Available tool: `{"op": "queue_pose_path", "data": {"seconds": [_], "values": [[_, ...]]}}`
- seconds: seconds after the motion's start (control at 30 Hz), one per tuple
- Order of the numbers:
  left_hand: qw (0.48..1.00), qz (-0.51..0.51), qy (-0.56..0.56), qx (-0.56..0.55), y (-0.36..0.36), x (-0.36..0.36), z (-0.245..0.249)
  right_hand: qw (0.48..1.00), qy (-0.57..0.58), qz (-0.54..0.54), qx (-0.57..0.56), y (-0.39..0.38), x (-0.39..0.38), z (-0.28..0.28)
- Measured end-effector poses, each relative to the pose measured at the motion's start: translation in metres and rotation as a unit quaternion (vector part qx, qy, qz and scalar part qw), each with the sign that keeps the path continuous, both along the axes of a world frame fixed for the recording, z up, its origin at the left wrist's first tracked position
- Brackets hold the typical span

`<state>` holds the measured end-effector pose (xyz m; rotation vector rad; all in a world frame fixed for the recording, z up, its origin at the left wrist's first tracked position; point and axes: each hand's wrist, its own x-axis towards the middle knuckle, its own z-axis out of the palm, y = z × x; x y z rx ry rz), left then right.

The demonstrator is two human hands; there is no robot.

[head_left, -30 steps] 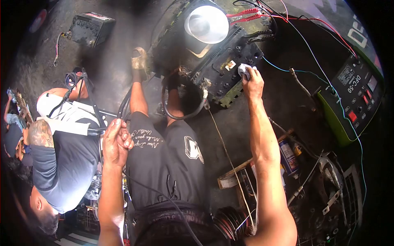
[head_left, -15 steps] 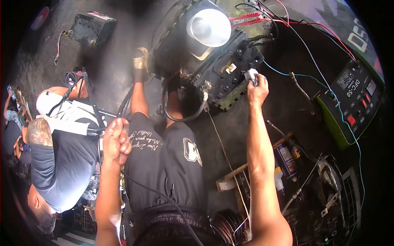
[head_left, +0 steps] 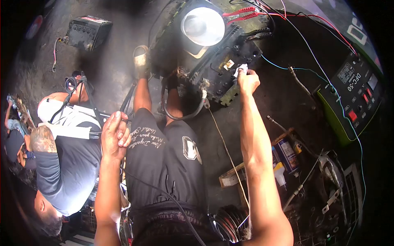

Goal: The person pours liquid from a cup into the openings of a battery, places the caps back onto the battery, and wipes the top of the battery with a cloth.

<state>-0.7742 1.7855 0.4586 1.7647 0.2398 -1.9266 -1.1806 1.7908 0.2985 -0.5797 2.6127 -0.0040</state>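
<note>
My right hand (head_left: 248, 82) pinches a crumpled white rag (head_left: 241, 70) against the top of a large black battery (head_left: 219, 78), close to its right edge. The battery top is dirty and carries a small torn label. Over my thigh, my left hand (head_left: 115, 133) is closed with its fingers curled; whatever it may hold is hidden. A thick black cable (head_left: 186, 119) ends at a corroded terminal on the battery's near corner. Beyond the battery, a white round container (head_left: 203, 26) stands on another dark surface. Red clamps (head_left: 242, 14) and black clamps (head_left: 258, 34) lie at the far end.
A green and black DFC-50 charger (head_left: 349, 98) stands at right with cables running from it. A smaller battery (head_left: 88, 33) sits at far left. Another person (head_left: 72, 164) sits close on my left. A blue can (head_left: 287, 155) and tools lie at lower right.
My right hand has moved slightly left and up across the battery top with the rag. My left hand's fingers have loosened a little. The whole view has shifted slightly.
</note>
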Motion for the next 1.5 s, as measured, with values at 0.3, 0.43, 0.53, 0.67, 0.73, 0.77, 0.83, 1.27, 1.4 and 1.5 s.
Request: {"op": "queue_pose_path", "data": {"seconds": [0.3, 0.43, 0.53, 0.67, 0.73, 0.77, 0.83, 1.27, 1.4, 1.5], "values": [[0.998, -0.047, -0.042, -0.003, 0.004, 0.015, -0.001, 0.934, 0.016, 0.305, -0.185, 0.026, -0.032, 0.001], [0.997, -0.046, -0.064, -0.007, 0.001, 0.017, -0.002, 0.891, -0.009, 0.421, -0.169, 0.025, -0.037, -0.002], [0.996, -0.054, -0.07, 0.0, 0.0, 0.012, -0.004, 0.873, -0.011, 0.463, -0.155, 0.019, -0.042, -0.006], [0.999, -0.038, -0.03, -0.001, -0.001, 0.009, -0.014, 0.873, 0.042, 0.46, -0.156, 0.025, -0.034, -0.012], [0.999, -0.032, -0.025, 0.001, -0.004, 0.004, -0.015, 0.916, 0.029, 0.389, -0.093, 0.029, -0.024, -0.014], [0.999, -0.043, -0.025, 0.003, -0.006, 0.001, -0.015, 0.912, 0.036, 0.395, -0.108, 0.028, -0.021, -0.014], [0.998, -0.055, -0.026, 0.006, -0.009, -0.004, -0.016, 0.924, 0.04, 0.364, -0.114, 0.025, -0.014, -0.017], [0.997, -0.059, -0.044, -0.004, -0.018, 0.006, -0.007, 0.925, 0.079, 0.329, -0.175, 0.033, -0.012, -0.017], [0.998, -0.043, -0.034, -0.007, -0.018, 0.007, -0.017, 0.939, 0.082, 0.307, -0.132, 0.028, -0.01, -0.023], [0.999, -0.038, -0.03, 0.011, -0.024, -0.003, -0.017, 0.948, 0.121, 0.271, -0.11, 0.024, 0.005, -0.029]]}}
